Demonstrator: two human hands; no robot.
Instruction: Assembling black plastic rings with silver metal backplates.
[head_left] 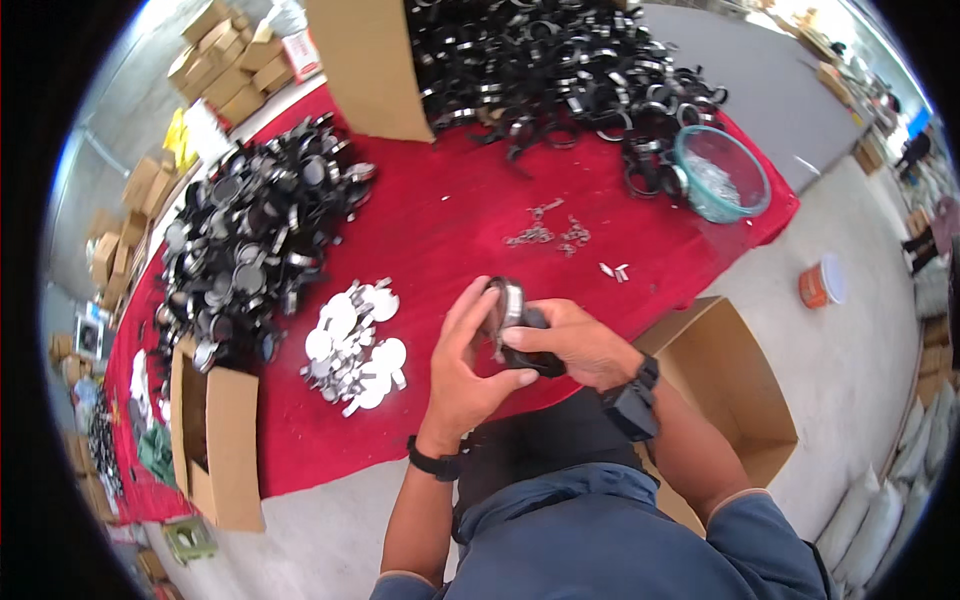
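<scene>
Over the table's near edge, both hands hold a black ring-shaped part with a silver band [510,303]. My left hand [463,360] is curved around its left side, the fingertips at the ring and the thumb against the black lower portion. My right hand [583,347] grips the black portion from the right, thumb laid across it. The fingers partly hide the part, so its exact kind is unclear. To the left of my hands lies a pile of white discs and small strips [355,345]. Beyond them are small metal fittings [545,235] and a few white slips [614,271].
The red-covered table [430,220] carries heaps of black-and-silver parts at left [250,230] and back [560,70]. A teal bowl [722,175] of small clear pieces stands at right. Cardboard boxes sit at the left edge [235,440] and below right [735,390]. A bucket [822,282] is on the floor.
</scene>
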